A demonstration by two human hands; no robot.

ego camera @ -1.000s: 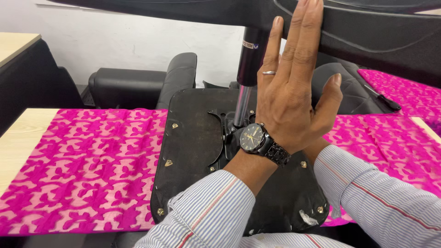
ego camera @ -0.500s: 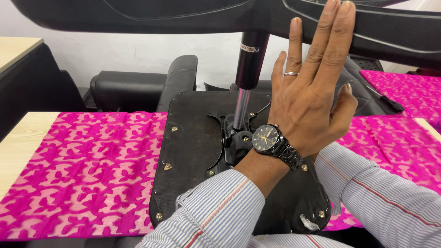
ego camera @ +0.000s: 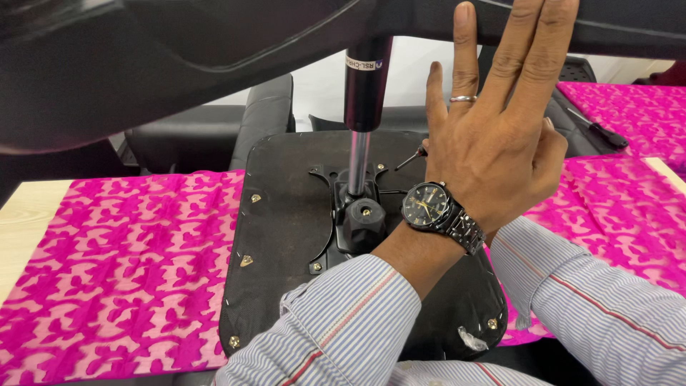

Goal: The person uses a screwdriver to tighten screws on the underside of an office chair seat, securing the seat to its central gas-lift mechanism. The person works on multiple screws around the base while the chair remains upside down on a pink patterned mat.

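A bench [ego camera: 28, 221] with a pale wooden top carries a pink patterned cloth [ego camera: 121, 271] that covers most of it, leaving bare wood at the left edge. On the cloth, near the middle of the bench, lies an upside-down black chair seat [ego camera: 286, 236] with brass bolts along its rim. From its metal plate a gas cylinder [ego camera: 361, 121] stands upright and meets the black chair base [ego camera: 179, 50] above. The left hand [ego camera: 493, 136] is wide, all fingers spread and straight, its fingertips against an arm of the base. The right hand [ego camera: 550, 161] is mostly hidden behind the left one; I cannot tell its state. A black wristwatch [ego camera: 429, 207] sits on the left wrist.
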